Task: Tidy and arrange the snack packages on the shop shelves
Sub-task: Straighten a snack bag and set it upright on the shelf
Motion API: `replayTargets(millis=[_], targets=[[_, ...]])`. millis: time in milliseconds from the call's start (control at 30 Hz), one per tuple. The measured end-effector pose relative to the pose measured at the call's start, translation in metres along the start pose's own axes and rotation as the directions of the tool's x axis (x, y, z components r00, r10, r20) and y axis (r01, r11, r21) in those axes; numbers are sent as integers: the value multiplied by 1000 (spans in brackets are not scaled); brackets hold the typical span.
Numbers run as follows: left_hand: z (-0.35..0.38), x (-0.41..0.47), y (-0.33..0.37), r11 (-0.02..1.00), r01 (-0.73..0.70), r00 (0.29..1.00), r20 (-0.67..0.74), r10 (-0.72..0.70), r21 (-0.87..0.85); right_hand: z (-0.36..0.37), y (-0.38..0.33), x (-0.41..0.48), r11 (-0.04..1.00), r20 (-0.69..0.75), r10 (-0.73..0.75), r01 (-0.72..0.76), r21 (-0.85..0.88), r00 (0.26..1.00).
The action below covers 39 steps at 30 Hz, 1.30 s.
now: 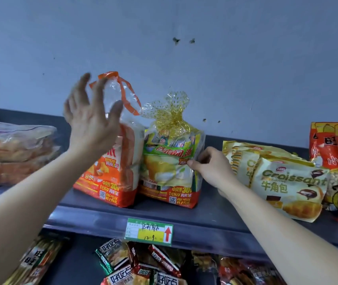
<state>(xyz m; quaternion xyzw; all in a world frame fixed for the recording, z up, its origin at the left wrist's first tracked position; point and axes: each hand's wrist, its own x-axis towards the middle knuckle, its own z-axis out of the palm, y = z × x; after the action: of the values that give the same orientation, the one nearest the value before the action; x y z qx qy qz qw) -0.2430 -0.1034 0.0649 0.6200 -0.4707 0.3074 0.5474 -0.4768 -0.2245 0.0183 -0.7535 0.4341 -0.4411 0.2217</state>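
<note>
Two tall snack bags stand side by side on the grey top shelf (215, 214). The orange bag (110, 177) has a clear top tied with an orange ribbon. The yellow-green bag (170, 173) has a gold tied top. My left hand (91, 120) is raised with fingers spread, in front of the orange bag's clear top, touching or just off it. My right hand (211, 167) pinches the right side of the yellow-green bag between thumb and fingers.
Wrapped bread loaves (13, 149) lie stacked at the left. Cream croissant bags (287, 179) and red-orange snack bags (337, 161) stand at the right. A green and yellow price tag (149, 231) hangs on the shelf edge. Several small packets (143, 264) fill the lower shelf.
</note>
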Motion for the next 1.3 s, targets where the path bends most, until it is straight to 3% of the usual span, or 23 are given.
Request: replayTargets(millis=[67, 133, 300, 433, 500, 733, 867, 933, 1000, 1067, 1167, 1233, 1300], targets=[[0, 6, -18, 927, 337, 930, 210, -301, -164, 1, -3, 1, 999, 7, -3, 3, -38, 1000], [0, 4, -30, 870, 456, 858, 349, -376, -185, 2, -5, 2, 999, 22, 1, 0, -54, 1000], [-2, 4, -20, 949, 312, 886, 371, -277, -38, 4, -6, 4, 998, 12, 12, -12, -64, 1000], [-3, 4, -1, 944, 192, 939, 229, -256, 268, 6, -6, 7, 998, -1, 29, -29, -52, 1000], [-2, 2, 6, 933, 174, 957, 171, -236, 314, 8, -6, 8, 998, -19, 23, -24, -62, 1000], [-2, -1, 26, 986, 166, 980, 106, -168, 25, 10, -7, 7, 996, -85, 17, -24, -83, 996], [3, -5, 39, 949, 233, 970, -21, -243, -214, 14, -8, 9, 997, -113, 2, -11, -76, 994], [10, -9, 50, 912, 262, 959, -24, -284, -317, 18, -8, 11, 999, -98, 0, -3, -32, 995], [20, -18, 60, 930, 201, 977, -4, -213, -308, 19, -6, 10, 999, -29, -4, 5, 52, 1000], [24, -21, 62, 956, 119, 992, 67, -105, -270, 16, -3, 7, 994, 30, -23, 19, 104, 999], [11, -8, 51, 932, 182, 946, 315, -79, -314, 10, -1, 6, 991, 48, -99, 94, 93, 994], [-2, 6, 45, 948, 246, 846, 522, -108, -203, 12, -2, 6, 985, 58, -158, 154, 74, 986], [-9, 22, 41, 976, 218, 700, 699, -146, -14, 15, -4, 5, 976, 59, -211, 208, 60, 976]])
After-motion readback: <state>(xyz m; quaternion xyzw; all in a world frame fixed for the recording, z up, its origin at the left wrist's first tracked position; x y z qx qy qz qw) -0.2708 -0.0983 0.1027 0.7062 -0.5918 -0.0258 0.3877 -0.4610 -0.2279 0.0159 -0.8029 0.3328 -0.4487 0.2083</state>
